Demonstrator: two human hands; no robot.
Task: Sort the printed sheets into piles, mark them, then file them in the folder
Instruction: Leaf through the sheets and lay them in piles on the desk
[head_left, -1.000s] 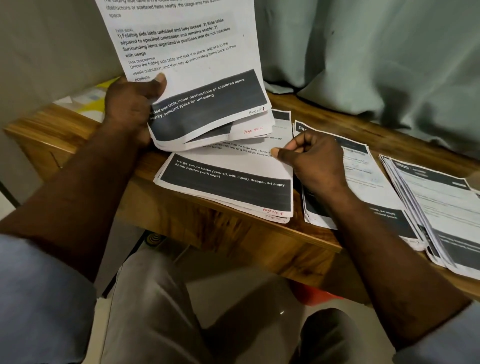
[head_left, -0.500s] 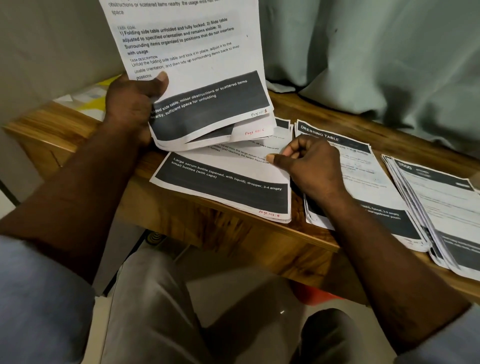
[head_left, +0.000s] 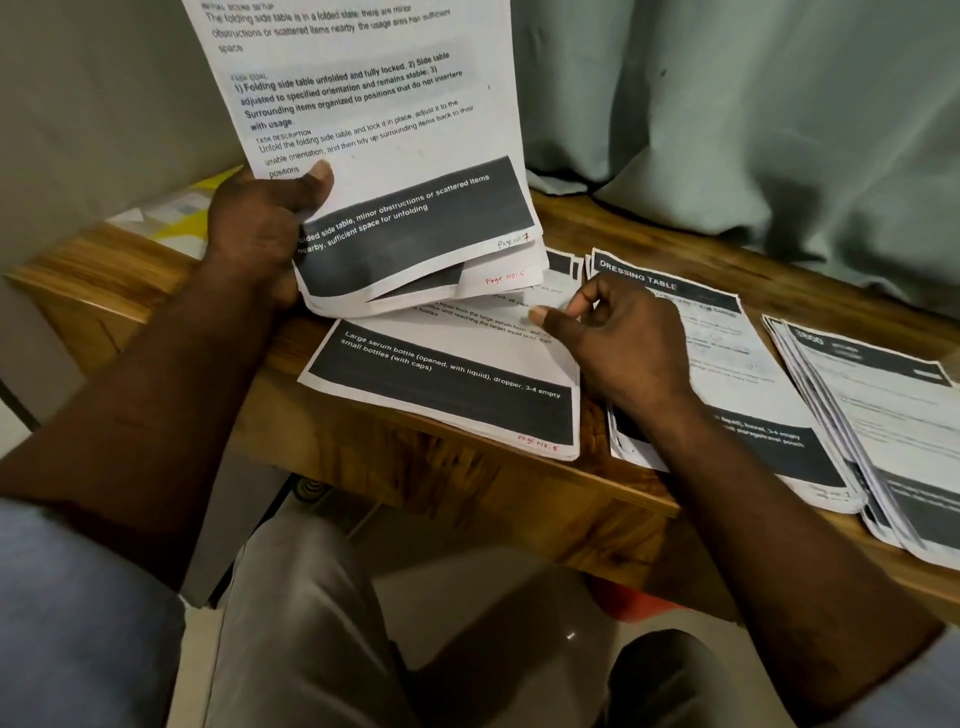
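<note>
1. Upper left of frame: left hand (head_left: 260, 228) raised above the table's back edge, forearm running up from lower left. Thumb pressed flat across the front of the held sheets (head_left: 374, 130), fingers curled behind, gripping the bundle near its lower left corner.
2. Held sheets: several pages, upright with a slight tilt, top page cut off by the top of the frame. Printed text about a folding side table, dark band at the bottom, handwritten page mark at lower right. Lower corners of the pages behind fanned out, one with a red mark.
3. Centre of frame: right hand (head_left: 623, 348), forearm coming in from lower right, knuckles up, fingers curled in, thumb stretched left over the right edge of the middle pile (head_left: 447, 384). Pinching a sheet or only resting there: cannot tell.
4. Middle pile: flat on the wooden table (head_left: 519, 499), just below the held sheets. Dark band with white serum-bottle text, red page mark at bottom right.
5. Right of centre: "DRESSING TABLE" pile (head_left: 737, 364), just beside the middle pile, partly under the right wrist. At far right, third pile (head_left: 883, 415), edges fanned, print blurred.
6. Upper right: pale curtain (head_left: 727, 104) hanging behind the table.
</note>
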